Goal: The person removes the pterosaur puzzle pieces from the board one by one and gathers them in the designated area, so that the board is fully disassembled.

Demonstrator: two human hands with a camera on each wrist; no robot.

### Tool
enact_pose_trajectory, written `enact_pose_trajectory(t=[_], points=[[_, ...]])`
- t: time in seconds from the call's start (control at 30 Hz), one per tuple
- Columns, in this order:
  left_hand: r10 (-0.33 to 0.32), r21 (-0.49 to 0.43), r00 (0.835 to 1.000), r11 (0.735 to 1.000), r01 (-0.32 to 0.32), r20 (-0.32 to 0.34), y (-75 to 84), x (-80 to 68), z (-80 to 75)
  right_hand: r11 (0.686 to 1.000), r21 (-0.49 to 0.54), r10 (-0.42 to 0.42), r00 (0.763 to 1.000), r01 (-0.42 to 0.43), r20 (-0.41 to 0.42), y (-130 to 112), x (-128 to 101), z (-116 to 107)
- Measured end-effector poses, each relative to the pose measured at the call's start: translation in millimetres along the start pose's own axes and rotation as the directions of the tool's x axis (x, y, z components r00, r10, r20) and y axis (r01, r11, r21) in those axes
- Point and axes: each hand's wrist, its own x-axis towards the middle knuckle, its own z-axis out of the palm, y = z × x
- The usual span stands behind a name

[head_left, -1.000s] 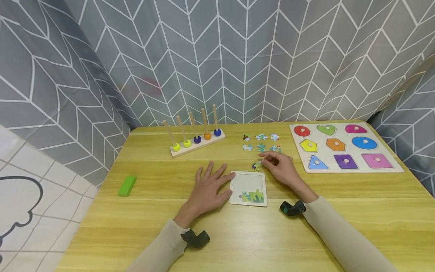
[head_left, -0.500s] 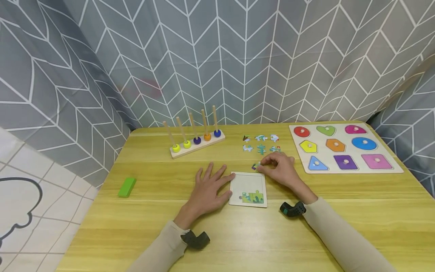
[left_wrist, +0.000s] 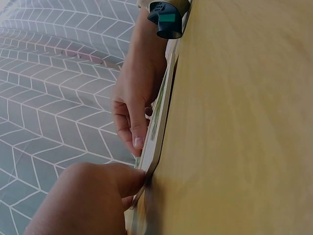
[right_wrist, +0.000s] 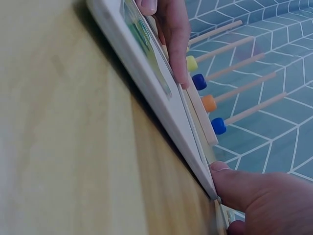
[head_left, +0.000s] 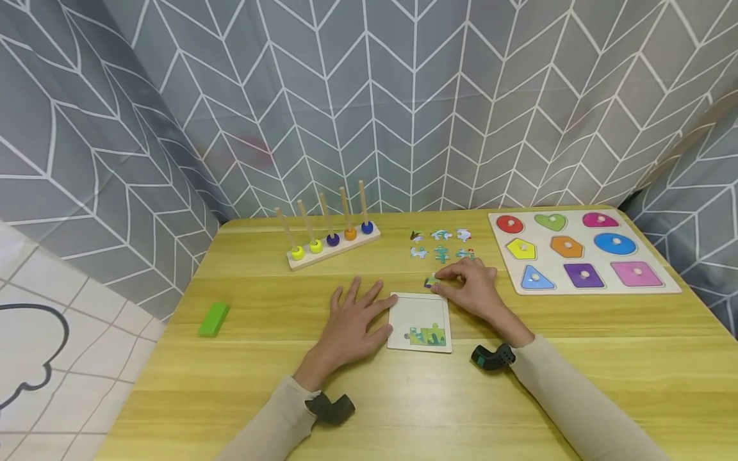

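R hand (head_left: 469, 288) curls its fingers round a small green-and-blue jigsaw piece (head_left: 431, 282), pinched at the fingertips, held just off the far edge of the square white puzzle tray (head_left: 419, 312). In the R wrist view the thumb (right_wrist: 244, 188) sits at the tray's corner (right_wrist: 208, 183); the piece itself can't be made out there.

L hand (head_left: 356, 320) lies flat on the yellow wooden table (head_left: 230, 378), fingers spread & straight, holding nothing; thumb side touches the tray's near-left edge. In the L wrist view its fingers (left_wrist: 98, 188) meet the tray edge (left_wrist: 159, 142), w/ the R hand (left_wrist: 139, 93) beyond on the far side.

Inside the tray, by the edge nearest the wrists, a short row of fitted green pieces (head_left: 428, 335); rest of the tray bed is bare white.

Beyond the R fingertips, near: six loose jigsaw pieces (head_left: 441, 243) in two rows of three. Further out to the R hand's right: wooden shape-peg board (head_left: 582, 251) w/ nine coloured shapes, all seated.

Beyond the L fingertips, well apart: wooden five-rod rack (head_left: 331, 243) w/ one bead at the foot of each rod: two yellow, purple, orange, blue. Same rack shows in the R wrist view (right_wrist: 210, 105). Far to the L hand's left: a green rectangular block (head_left: 214, 319), lying alone.

Dark wrist-mounted cams on both cream sleeves: L (head_left: 331, 406), R (head_left: 492, 356).
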Motion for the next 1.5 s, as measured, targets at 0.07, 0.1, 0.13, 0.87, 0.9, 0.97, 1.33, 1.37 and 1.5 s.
enact_pose_trajectory(t=[0.07, 0.1, 0.13, 0.87, 0.9, 0.97, 1.33, 1.37, 1.5], points=[[0.004, 0.000, 1.000, 1.000, -0.004, -0.006, 0.0, -0.3, 0.0, 1.000, 0.002, -0.001, 1.000, 0.001, 0.002, -0.2, 0.1, 0.6], [0.008, 0.000, 1.000, 1.000, -0.008, -0.011, -0.1, -0.4, 0.0, 1.000, 0.001, -0.003, 1.000, 0.003, 0.002, -0.2, 0.3, 1.0], [0.008, 0.002, 1.000, 1.000, -0.008, -0.010, -0.4, -0.3, 0.1, 1.000, -0.001, -0.007, 1.000, 0.007, 0.002, -0.3, 0.5, 1.3], [0.014, 0.010, 1.000, 1.000, -0.014, -0.014, -3.2, 0.2, 3.3, 0.998, -0.054, -0.028, 1.000, 0.027, -0.003, -7.3, 12.1, 15.1], [0.015, 0.009, 1.000, 1.000, -0.014, -0.013, -3.2, 0.2, 3.4, 0.998, -0.058, -0.020, 1.000, 0.020, -0.002, -8.0, 12.7, 15.4], [0.014, 0.008, 1.000, 1.000, -0.014, -0.012, -3.4, 0.3, 3.8, 0.998, -0.063, -0.004, 1.000, 0.004, 0.001, -9.1, 13.8, 16.1], [0.019, 0.011, 1.000, 1.000, -0.018, -0.022, -4.0, -0.1, 5.3, 0.997, -0.074, 0.018, 1.000, -0.018, 0.003, -10.6, 18.1, 19.6], [0.019, 0.010, 1.000, 1.000, -0.018, -0.023, -4.0, -0.1, 5.3, 0.997, -0.076, 0.017, 1.000, -0.017, 0.003, -10.5, 18.4, 19.8], [0.019, 0.008, 1.000, 1.000, -0.018, -0.025, -4.0, -0.2, 5.3, 0.996, -0.088, 0.018, 1.000, -0.018, 0.000, -10.3, 19.6, 20.6]])
